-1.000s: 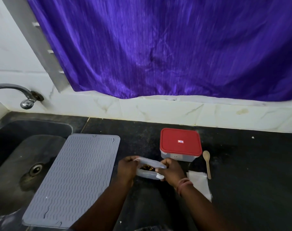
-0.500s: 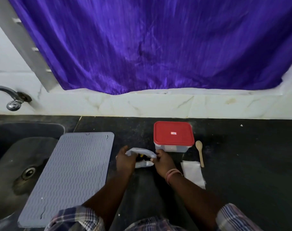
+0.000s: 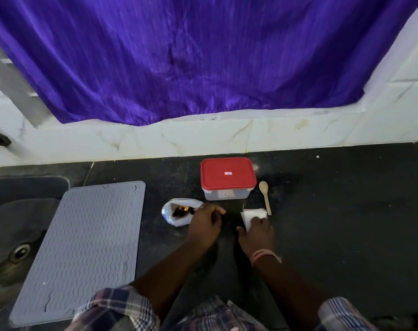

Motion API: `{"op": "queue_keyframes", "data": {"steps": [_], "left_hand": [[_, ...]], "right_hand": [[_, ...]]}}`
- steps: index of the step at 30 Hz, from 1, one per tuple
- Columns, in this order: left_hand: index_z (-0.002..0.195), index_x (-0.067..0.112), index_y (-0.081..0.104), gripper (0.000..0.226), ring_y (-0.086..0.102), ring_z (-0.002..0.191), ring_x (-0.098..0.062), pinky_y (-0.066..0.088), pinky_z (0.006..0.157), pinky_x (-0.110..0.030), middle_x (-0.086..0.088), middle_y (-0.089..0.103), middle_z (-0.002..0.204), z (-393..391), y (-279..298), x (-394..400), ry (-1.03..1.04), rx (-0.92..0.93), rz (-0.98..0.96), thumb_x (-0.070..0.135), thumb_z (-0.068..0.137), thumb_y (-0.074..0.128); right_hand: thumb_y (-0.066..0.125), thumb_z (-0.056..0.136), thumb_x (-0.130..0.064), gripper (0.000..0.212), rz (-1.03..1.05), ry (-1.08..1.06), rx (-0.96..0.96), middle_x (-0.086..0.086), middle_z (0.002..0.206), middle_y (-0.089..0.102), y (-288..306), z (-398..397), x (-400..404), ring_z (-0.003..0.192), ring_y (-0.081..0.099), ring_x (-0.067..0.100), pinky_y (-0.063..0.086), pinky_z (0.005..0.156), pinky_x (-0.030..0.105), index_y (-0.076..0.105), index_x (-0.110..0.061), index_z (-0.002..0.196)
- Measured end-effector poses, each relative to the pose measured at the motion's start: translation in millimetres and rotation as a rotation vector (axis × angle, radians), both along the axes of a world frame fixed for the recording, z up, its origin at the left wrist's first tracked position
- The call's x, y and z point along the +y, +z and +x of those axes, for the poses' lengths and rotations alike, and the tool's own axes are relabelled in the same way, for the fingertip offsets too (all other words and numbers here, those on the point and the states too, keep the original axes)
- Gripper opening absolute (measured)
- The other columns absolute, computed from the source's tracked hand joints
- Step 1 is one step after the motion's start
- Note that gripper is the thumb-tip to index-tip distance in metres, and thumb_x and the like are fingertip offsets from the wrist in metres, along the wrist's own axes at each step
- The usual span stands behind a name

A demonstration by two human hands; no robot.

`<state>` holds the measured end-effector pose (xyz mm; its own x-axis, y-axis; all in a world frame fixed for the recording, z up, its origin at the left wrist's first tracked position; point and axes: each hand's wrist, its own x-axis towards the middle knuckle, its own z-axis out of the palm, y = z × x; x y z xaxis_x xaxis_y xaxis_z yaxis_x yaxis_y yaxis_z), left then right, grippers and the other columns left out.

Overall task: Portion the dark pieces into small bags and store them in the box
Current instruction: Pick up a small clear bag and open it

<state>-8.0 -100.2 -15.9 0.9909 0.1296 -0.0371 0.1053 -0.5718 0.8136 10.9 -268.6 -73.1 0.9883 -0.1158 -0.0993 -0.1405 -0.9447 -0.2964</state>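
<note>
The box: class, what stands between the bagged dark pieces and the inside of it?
The red lid is shut on the box. The bag lies open on the counter just in front-left, nothing between them.

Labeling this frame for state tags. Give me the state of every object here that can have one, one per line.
box: shut, red lid on, upright on the counter
bag of dark pieces: mouth open, lying on the counter, pieces inside
stack of small bags: flat on the counter, empty, right hand on it
wooden spoon: lying flat, untouched
grey mat: flat, partly over the sink
left hand: at the bag's mouth, grip unclear
right hand: fingers pressing the small bags
</note>
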Motion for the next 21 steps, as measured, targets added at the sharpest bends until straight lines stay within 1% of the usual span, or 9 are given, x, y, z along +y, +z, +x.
{"op": "queue_keyframes", "data": {"steps": [2,5,6,8,10,13,15,18,21], "left_hand": [[0.104,0.018,0.072,0.026,0.064,0.098,-0.008,0.049,0.088,-0.02,0.007,0.07,0.102,-2.3,-4.8,-11.2,-0.12,0.098,-0.016,0.002,0.092,0.056],[0.108,0.019,0.073,0.024,0.067,0.093,-0.006,0.042,0.071,-0.001,0.004,0.074,0.104,-5.4,-6.7,-23.8,-0.233,0.248,0.014,0.007,0.093,0.058],[0.109,0.019,0.073,0.024,0.068,0.093,-0.007,0.042,0.068,0.0,0.003,0.075,0.104,-6.5,-7.1,-27.6,-0.249,0.299,0.01,0.007,0.093,0.059],[0.11,0.02,0.073,0.023,0.071,0.094,-0.009,0.051,0.076,-0.01,0.002,0.075,0.104,-5.6,-7.0,-35.9,-0.255,0.392,-0.027,0.009,0.094,0.06],[0.107,0.023,0.073,0.02,0.072,0.095,-0.012,0.058,0.088,-0.027,0.003,0.075,0.103,-3.6,-6.8,-39.2,-0.212,0.454,-0.079,0.011,0.095,0.061],[0.106,0.025,0.071,0.015,0.069,0.088,-0.014,0.057,0.083,-0.032,0.0,0.074,0.103,1.2,-1.1,-52.0,-0.106,0.534,-0.19,0.018,0.098,0.061],[0.115,0.017,0.069,0.019,0.068,0.092,-0.016,0.057,0.088,-0.036,-0.007,0.074,0.107,3.4,6.6,-62.4,0.019,0.573,-0.388,0.024,0.101,0.058],[0.119,0.01,0.066,0.043,0.069,0.108,-0.026,0.056,0.097,-0.04,-0.012,0.073,0.115,11.0,22.4,-74.6,0.258,0.586,-0.901,0.048,0.099,0.059],[0.112,0.008,0.066,0.052,0.07,0.105,-0.026,0.057,0.097,-0.042,-0.014,0.074,0.111,16.1,38.1,-69.7,0.415,0.527,-1.076,0.056,0.094,0.062]], "right_hand": [[0.067,0.085,-0.036,0.038,0.029,0.065,0.01,0.015,0.116,0.062,-9.6,-6.9,-7.8,0.107,0.057,0.035,0.047,0.097,0.042,0.064,-0.008,0.111],[0.069,0.081,-0.014,0.021,0.138,0.067,-0.016,0.022,0.104,0.067,-11.8,-5.5,-18.0,0.098,0.063,0.04,0.05,0.091,0.042,0.069,-0.001,0.098],[0.068,0.082,-0.011,0.017,0.173,0.045,-0.028,0.023,0.099,0.069,-9.1,-4.1,-21.3,0.094,0.065,0.041,0.05,0.088,0.041,0.07,0.001,0.094],[0.065,0.089,-0.012,0.015,0.225,0.008,-0.01,0.021,0.096,0.071,0.7,-1.1,-26.7,0.09,0.067,0.039,0.051,0.083,0.037,0.072,0.001,0.09],[0.061,0.093,-0.013,0.018,0.304,-0.046,-0.021,0.016,0.098,0.073,11.9,0.2,-24.7,0.094,0.069,0.033,0.05,0.083,0.032,0.075,-0.002,0.092],[0.06,0.093,-0.007,0.016,0.454,-0.196,-0.148,0.015,0.099,0.071,25.7,1.0,-28.8,0.094,0.067,0.033,0.05,0.086,0.036,0.075,-0.005,0.094],[0.06,0.094,-0.008,0.012,0.499,-0.2,-0.322,0.012,0.093,0.068,32.8,1.5,-32.2,0.088,0.064,0.032,0.05,0.08,0.039,0.071,-0.009,0.09],[0.054,0.096,-0.016,0.013,0.494,-0.038,-0.462,0.002,0.095,0.065,44.1,2.4,-35.3,0.089,0.055,0.022,0.047,0.076,0.034,0.068,-0.016,0.093],[0.049,0.096,-0.015,0.019,0.533,0.18,-0.449,0.001,0.107,0.063,44.9,-6.1,-32.5,0.1,0.053,0.019,0.047,0.085,0.031,0.067,-0.015,0.099]]}}
